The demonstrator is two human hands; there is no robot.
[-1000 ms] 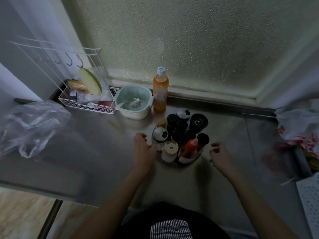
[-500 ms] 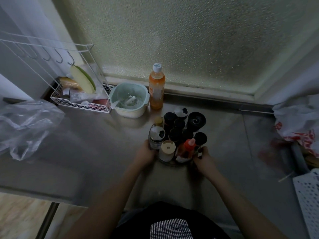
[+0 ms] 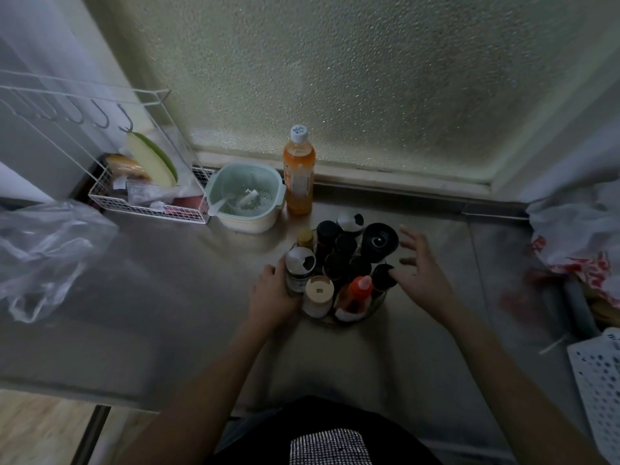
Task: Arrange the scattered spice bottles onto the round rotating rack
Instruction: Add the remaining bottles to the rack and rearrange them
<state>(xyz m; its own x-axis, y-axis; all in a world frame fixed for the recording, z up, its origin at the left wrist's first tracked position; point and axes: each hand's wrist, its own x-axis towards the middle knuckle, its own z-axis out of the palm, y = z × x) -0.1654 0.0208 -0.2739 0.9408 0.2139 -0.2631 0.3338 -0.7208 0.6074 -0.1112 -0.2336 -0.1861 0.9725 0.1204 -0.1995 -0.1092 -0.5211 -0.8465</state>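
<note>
The round rack [image 3: 349,320] stands in the middle of the steel counter, packed with several spice bottles: a red-capped one [image 3: 359,287], a beige-lidded jar [image 3: 318,292], a white-and-black-lidded jar [image 3: 299,265] and black-capped ones, with a big black grinder [image 3: 379,239] at the far right. My left hand [image 3: 273,295] rests against the rack's left side, touching the white-and-black-lidded jar. My right hand [image 3: 419,273] hovers at the rack's right side with its fingers spread, thumb near a black cap.
An orange drink bottle [image 3: 299,172] and a pale green strainer bowl [image 3: 246,196] stand behind the rack by the frosted window. A white wire basket [image 3: 147,204] sits far left, a clear plastic bag [image 3: 43,250] left, a printed bag [image 3: 577,236] and a white perforated tray [image 3: 600,374] right.
My right hand has let go of the rack's front right and moved up and right, fingers now spread. My left hand stays on the left side.
</note>
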